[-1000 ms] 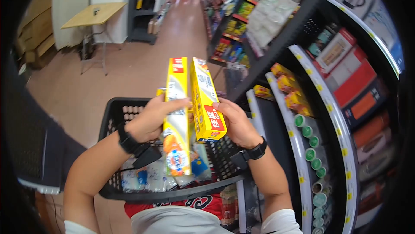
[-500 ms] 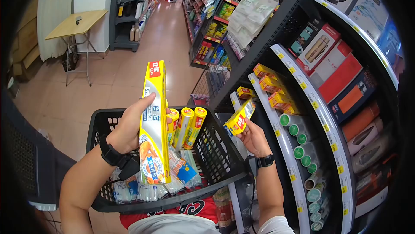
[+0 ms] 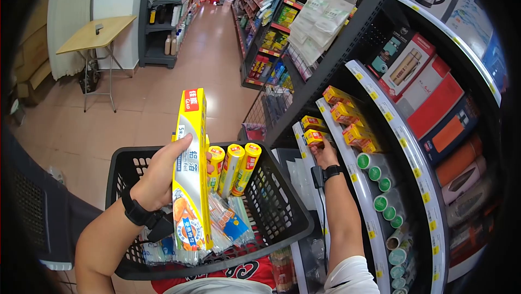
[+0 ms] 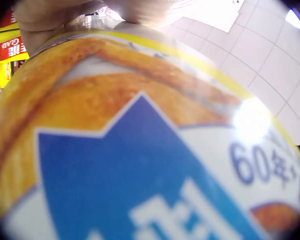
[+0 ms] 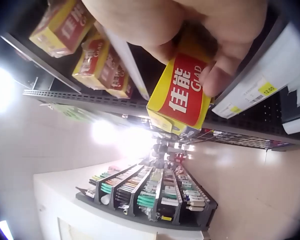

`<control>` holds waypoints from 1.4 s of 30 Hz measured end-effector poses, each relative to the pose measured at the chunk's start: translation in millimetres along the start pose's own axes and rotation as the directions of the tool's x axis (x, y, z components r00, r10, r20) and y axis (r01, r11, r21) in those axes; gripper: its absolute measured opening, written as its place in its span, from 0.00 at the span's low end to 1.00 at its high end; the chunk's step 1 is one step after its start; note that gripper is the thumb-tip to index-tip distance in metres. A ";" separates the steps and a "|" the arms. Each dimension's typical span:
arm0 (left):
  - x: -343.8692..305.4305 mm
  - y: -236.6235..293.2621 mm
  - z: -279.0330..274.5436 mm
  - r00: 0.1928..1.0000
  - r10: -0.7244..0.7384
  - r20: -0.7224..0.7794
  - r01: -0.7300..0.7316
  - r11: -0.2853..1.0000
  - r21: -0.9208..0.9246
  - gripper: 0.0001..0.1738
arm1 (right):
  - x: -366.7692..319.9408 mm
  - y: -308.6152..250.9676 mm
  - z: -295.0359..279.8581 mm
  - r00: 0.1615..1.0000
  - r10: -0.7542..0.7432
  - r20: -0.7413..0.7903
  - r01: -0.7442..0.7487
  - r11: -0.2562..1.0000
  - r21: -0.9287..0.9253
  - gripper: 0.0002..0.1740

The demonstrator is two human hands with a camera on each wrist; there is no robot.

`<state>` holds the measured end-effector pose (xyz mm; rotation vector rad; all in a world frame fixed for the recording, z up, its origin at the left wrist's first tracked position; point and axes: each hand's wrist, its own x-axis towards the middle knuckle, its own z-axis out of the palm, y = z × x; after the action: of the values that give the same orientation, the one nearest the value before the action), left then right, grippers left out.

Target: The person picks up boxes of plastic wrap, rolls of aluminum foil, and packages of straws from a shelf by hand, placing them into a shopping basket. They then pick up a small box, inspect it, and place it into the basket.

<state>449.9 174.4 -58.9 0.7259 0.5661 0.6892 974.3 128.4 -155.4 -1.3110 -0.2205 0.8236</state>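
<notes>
My left hand (image 3: 158, 173) grips a long yellow and silver aluminium foil box (image 3: 190, 182), upright over the black basket (image 3: 279, 207). Its printed side (image 4: 115, 150) fills most of the left wrist view, with fingers at the top edge. On the shelf to the right, my right hand (image 3: 326, 156) holds a yellow Glad box (image 3: 315, 137) by its near end, beside another yellow box (image 3: 311, 122). Close up in the right wrist view, thumb and fingers lie around that Glad box (image 5: 182, 92), its red label facing out.
Several yellow tubes (image 3: 232, 166) stand in the basket behind clear plastic packs (image 3: 230, 220). Higher on the shelf are more yellow boxes (image 3: 345, 114) and green-capped rolls (image 3: 381, 203). A folding table (image 3: 97, 34) stands at the far left.
My right hand has carried the Glad box away from beside the foil box, rightward onto the shelf next to a similar box. My left hand keeps hold of the foil box over the basket.
</notes>
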 end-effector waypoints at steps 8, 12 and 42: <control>6.5 -3.6 -3.5 1.000 -0.005 -0.003 0.006 0.999 0.036 0.30 | 48.0 4.0 -4.4 0.992 -0.022 -0.122 0.009 0.995 -0.101 0.17; 10.5 -6.9 -8.8 0.999 -0.043 -0.016 0.043 0.999 -0.018 0.29 | 81.4 14.5 -23.6 0.996 -0.061 -0.058 0.055 0.992 -0.110 0.19; -38.0 -14.2 39.5 0.731 0.576 0.365 -0.676 0.683 0.277 0.36 | -288.4 21.1 177.2 0.133 -0.169 0.977 0.945 0.319 -0.073 0.55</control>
<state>457.2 123.0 -36.4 1.4116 0.1959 1.1259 659.7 78.7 -38.8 -1.1218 -2.1296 0.4839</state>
